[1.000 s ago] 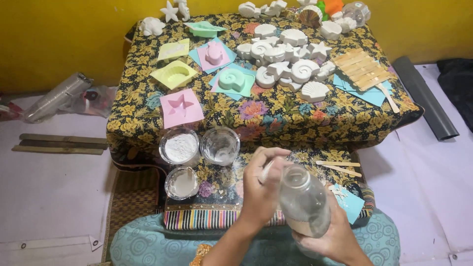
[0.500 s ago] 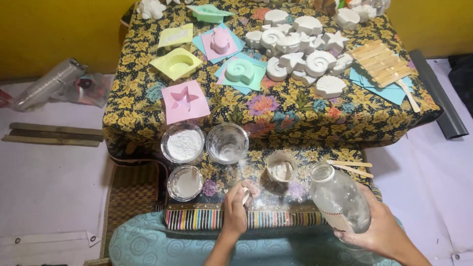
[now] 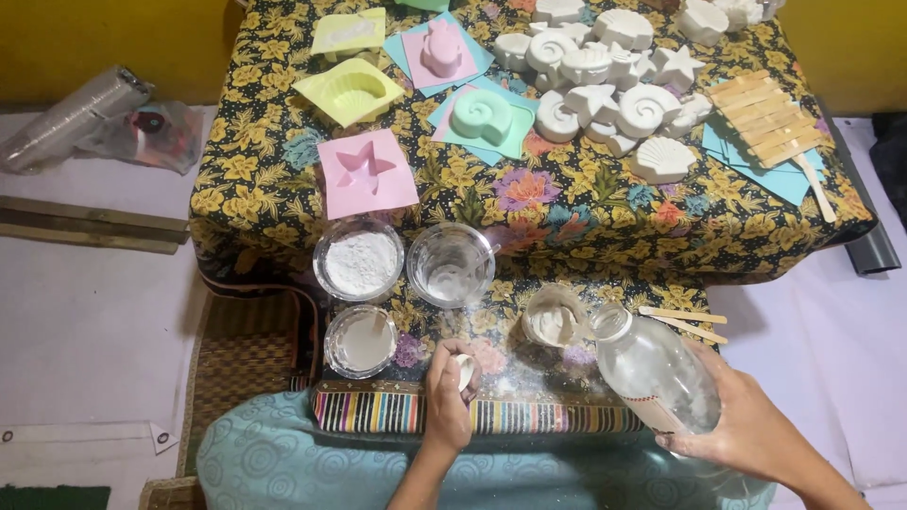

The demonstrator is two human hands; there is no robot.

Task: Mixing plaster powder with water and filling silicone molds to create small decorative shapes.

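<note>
My right hand (image 3: 765,434) grips a clear plastic bottle (image 3: 657,373), tilted with its open mouth against a small clear cup (image 3: 553,316) that holds white powder. Closed around a small white bottle cap (image 3: 464,370), my left hand (image 3: 449,392) rests on the low flowered board near its striped front edge. Behind it stand a cup of white powder (image 3: 359,260), an almost empty clear cup (image 3: 451,264) and a cup of pale liquid (image 3: 360,340).
The flowered table (image 3: 586,203) carries a pink star mould (image 3: 365,172), yellow and teal moulds, several white plaster shells (image 3: 605,90) and wooden sticks (image 3: 770,118). Two more sticks (image 3: 685,319) lie right of the bottle. Stacked clear cups (image 3: 71,118) lie on the floor at left.
The right hand has tipped the bottle further so its mouth meets the small cup. The left hand, with the cap, has dropped to the board. The camera has moved closer.
</note>
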